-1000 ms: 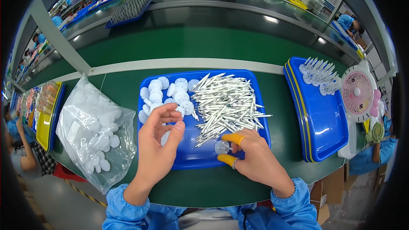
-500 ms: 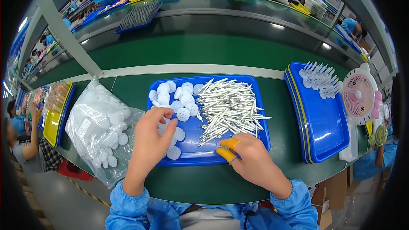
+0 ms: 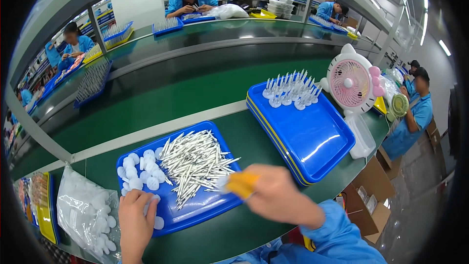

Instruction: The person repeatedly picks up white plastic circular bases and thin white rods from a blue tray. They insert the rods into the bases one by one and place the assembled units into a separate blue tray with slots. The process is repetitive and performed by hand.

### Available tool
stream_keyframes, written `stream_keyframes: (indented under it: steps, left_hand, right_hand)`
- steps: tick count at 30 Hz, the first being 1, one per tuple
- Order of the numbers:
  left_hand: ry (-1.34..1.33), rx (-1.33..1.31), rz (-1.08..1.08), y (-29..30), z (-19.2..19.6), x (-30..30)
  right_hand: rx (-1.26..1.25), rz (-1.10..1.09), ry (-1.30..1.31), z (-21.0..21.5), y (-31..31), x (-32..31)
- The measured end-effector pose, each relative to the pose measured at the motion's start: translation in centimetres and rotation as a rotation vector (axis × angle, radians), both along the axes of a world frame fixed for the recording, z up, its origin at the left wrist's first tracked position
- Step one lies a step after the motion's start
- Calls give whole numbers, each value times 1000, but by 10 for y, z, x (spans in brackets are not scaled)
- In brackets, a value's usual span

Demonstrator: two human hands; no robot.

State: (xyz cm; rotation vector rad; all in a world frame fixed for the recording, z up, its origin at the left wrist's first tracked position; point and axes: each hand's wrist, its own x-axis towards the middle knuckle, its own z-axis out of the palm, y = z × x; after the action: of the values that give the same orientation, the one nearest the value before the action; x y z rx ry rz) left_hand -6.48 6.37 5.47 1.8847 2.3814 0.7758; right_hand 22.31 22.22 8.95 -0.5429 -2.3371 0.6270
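Note:
A blue tray (image 3: 195,215) holds a heap of thin white pointed sticks (image 3: 195,161) and, at its left, a cluster of round white plastic discs (image 3: 141,168). My left hand (image 3: 137,222) is at the tray's near left corner, its curled fingers and thumb closing around a white disc among the others. Over the tray's right edge, my right hand (image 3: 273,193) is smeared by motion. Yellow covers sit on its pinching fingers, and a pale translucent disc (image 3: 223,184) shows at their tips. Whether a stick is attached to that disc is hidden.
To the right, stacked trays (image 3: 312,151) carry upright sticks on disc bases (image 3: 290,90). Beyond stand a pink-and-white fan (image 3: 349,80) and a clear plastic box (image 3: 361,137). A clear bag of discs (image 3: 83,210) lies left. Co-workers sit across the green conveyor (image 3: 161,88).
The view has swung right, bringing the stacked trays nearer the middle. My right hand has lifted from the tray's near edge toward the right. My left hand's fingers have drawn closer together on the discs.

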Motion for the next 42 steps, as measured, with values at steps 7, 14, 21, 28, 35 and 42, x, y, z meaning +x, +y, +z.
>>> stream_keyframes:
  steps: [7, 14, 21, 28, 35, 42]
  left_hand:
    - [-195, 84, 66, 12, 13, 9]
    - [-629, 43, 12, 29, 0, 23]
    - [-689, 55, 8, 25, -22, 23]
    - [-845, 107, 102, 28, -30, 17]
    - [-811, 123, 77, 22, -26, 14]
    - [-1117, 103, 41, 18, -26, 18]
  right_hand:
    - [14, -694, -97, 12, 132, 84]
    - [113, -765, -217, -9, 204, 76]
    - [190, -809, -279, -5, 213, 77]
    - [221, -181, -301, -20, 53, 5]
    - [134, 95, -325, -53, 1, -46]
    - [76, 4, -370, -53, -9, -50]
